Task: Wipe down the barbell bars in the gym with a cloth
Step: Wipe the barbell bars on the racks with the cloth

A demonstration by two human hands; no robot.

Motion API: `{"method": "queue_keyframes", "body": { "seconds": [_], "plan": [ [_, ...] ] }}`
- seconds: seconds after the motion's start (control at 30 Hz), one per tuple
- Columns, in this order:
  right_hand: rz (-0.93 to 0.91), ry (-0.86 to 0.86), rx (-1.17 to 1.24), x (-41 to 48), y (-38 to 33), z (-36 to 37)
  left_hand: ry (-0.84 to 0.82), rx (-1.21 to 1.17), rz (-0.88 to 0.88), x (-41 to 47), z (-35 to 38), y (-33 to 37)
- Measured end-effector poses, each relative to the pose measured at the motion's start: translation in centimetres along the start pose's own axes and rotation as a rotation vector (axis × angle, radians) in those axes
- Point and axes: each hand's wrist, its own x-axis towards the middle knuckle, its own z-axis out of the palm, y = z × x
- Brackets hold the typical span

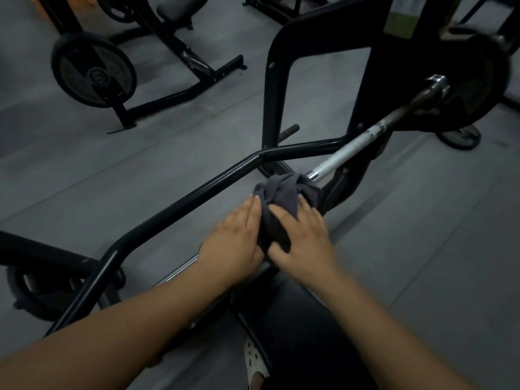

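At the far left, a black weight plate hangs on a black machine frame standing on the grey floor. Lower left, another dark plate sits at the near end of the barbell bar, partly hidden by a black bent rail that runs diagonally just beside the bar. The left hand lies over the bar with fingers stretched nearly flat, pressing the left side of a dark grey cloth; its palm side is hidden, so how far it closes around the bar cannot be told. The cloth is bunched and wrapped around the bar near its middle, above the black pad of the bench. The right hand rests on the cloth's right side, fingers spread and curved loosely over it, thumb touching the fabric. Both hands are blurred. Further right, the bare silver bar rises past a black upright to a chrome collar and 1 large black plate at the upper right.
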Motion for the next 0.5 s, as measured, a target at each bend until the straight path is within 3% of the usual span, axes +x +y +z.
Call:
{"method": "queue_keyframes", "body": {
  "seconds": [0.13,0.3,0.4,0.5],
  "plan": [
    [-0.133,-0.024,-0.079,0.7,-0.5,-0.5,-0.022,-0.076,-0.027,-2.1,-0.6,-1.1],
    [0.061,0.023,-0.147,3.9,-5.4,0.9,0.009,0.084,-0.077,-6.0,-1.3,-2.1],
    [-0.145,-0.015,-0.140,1.0,-10.9,3.8,-0.078,0.176,-0.257,-9.0,-1.3,-3.9],
    [-0.307,-0.036,-0.145,0.5,-10.1,3.7,-0.127,0.246,-0.365,-13.0,-1.5,-6.0]
  ]
}}
